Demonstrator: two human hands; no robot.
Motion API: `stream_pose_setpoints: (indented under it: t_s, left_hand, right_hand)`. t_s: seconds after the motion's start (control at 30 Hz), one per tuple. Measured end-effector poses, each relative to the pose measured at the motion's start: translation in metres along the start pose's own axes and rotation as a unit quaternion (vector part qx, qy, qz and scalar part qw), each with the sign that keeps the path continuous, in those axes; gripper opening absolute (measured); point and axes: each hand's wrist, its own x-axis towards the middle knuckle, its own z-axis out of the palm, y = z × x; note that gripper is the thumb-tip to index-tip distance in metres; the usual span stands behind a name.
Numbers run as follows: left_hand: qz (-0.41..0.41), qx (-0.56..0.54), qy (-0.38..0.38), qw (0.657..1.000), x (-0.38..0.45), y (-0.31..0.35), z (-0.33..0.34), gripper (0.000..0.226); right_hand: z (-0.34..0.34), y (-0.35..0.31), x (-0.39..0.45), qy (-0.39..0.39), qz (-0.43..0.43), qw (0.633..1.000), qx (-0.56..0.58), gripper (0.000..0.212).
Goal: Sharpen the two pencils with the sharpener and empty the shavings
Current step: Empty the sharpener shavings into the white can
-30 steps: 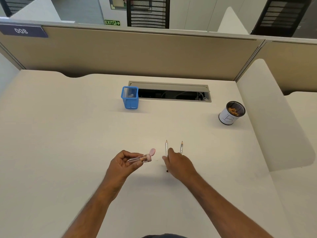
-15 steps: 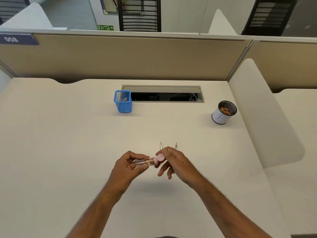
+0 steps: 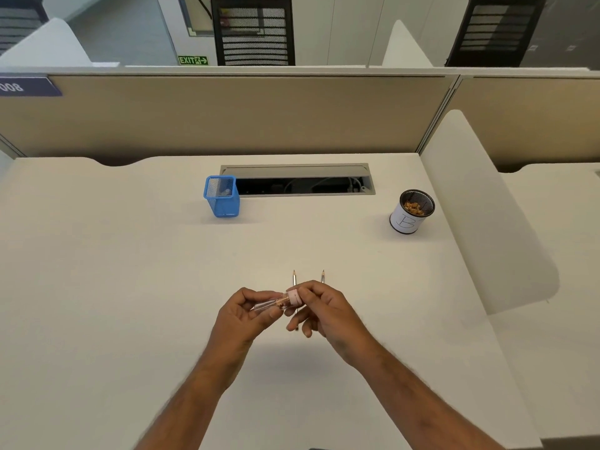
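A clear tube sharpener with a pink cap and brown shavings inside is held above the desk. My left hand grips its clear body. My right hand pinches the pink cap end with thumb and forefinger. Two pencils lie side by side on the desk with sharpened tips pointing away from me: the left pencil and the right pencil. Their lower parts are hidden behind my right hand.
A white cup with a black mesh rim holds shavings at the right. A blue mesh holder stands beside the open cable tray. A beige partition closes the back, a white divider the right.
My right hand left the pencils on the desk and came up to the sharpener's pink cap, which now sits on the tube's end. My left hand kept holding the tube.
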Motion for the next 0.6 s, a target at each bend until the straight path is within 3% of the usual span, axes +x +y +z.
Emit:
stream_pose_setpoints:
  t_s: [0.2, 0.6]
  left_hand:
    - [-0.007, -0.005, 0.012, 1.0, -0.002, -0.001, 0.015, 0.062]
    - [-0.028, 0.068, 0.043, 0.996, 0.005, -0.011, 0.037, 0.044]
  right_hand:
    - [0.0, 0.007, -0.002, 0.007, 0.032, 0.996, 0.087, 0.031]
    - [-0.016, 0.007, -0.005, 0.018, -0.01, 0.998, 0.067, 0.031]
